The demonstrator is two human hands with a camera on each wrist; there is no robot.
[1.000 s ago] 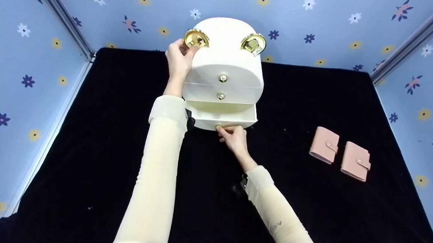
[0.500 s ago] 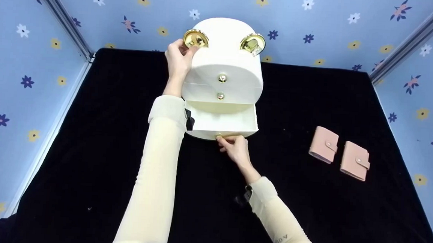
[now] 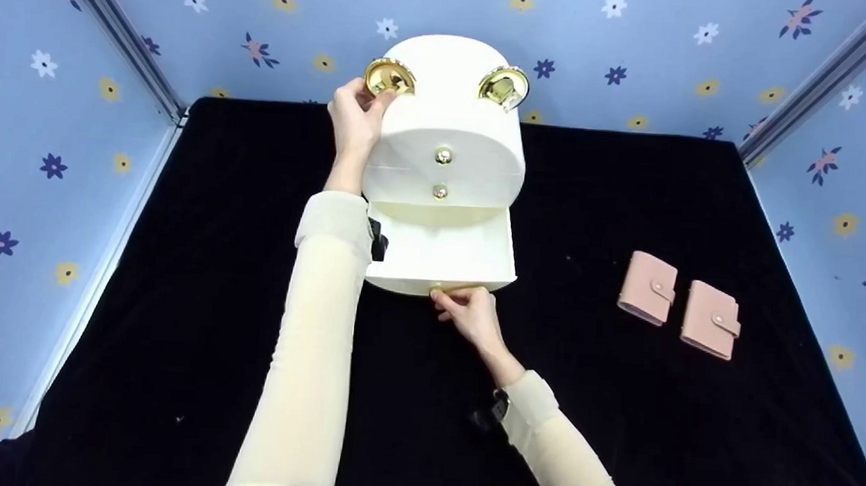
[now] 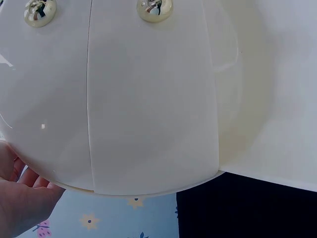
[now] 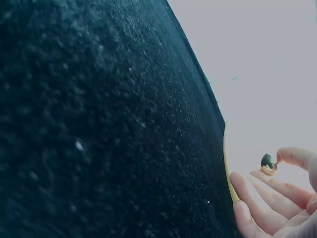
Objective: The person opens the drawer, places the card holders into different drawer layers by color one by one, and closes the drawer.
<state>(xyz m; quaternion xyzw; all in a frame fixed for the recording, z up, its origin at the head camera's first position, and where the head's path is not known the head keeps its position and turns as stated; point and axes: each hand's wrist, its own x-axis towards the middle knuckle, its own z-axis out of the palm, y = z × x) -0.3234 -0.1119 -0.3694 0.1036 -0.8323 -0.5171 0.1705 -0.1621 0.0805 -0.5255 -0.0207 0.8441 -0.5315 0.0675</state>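
A white rounded storage box with drawers (image 3: 448, 112) stands at the back of the table, with two gold ear-shaped cups on top. My left hand (image 3: 357, 118) holds its left gold ear (image 3: 391, 74), thumb against the ear's lower edge. In the left wrist view the left hand's fingers (image 4: 42, 182) lie along the box's side. The bottom drawer (image 3: 436, 247) is pulled far out, and its bare white inside shows. My right hand (image 3: 473, 317) pinches the small gold knob (image 5: 268, 162) on that drawer's front between thumb and fingers.
Two pink snap-strap card holders (image 3: 648, 288) lie at the right on the black cloth (image 3: 580, 417). Two upper drawers with gold knobs (image 3: 443, 156) are closed. Blue flowered panels (image 3: 265, 30) surround the table on three sides.
My right hand has moved toward me with the knob, drawing the bottom drawer farther out. The left hand has stayed on the ear, and the box has kept its place.
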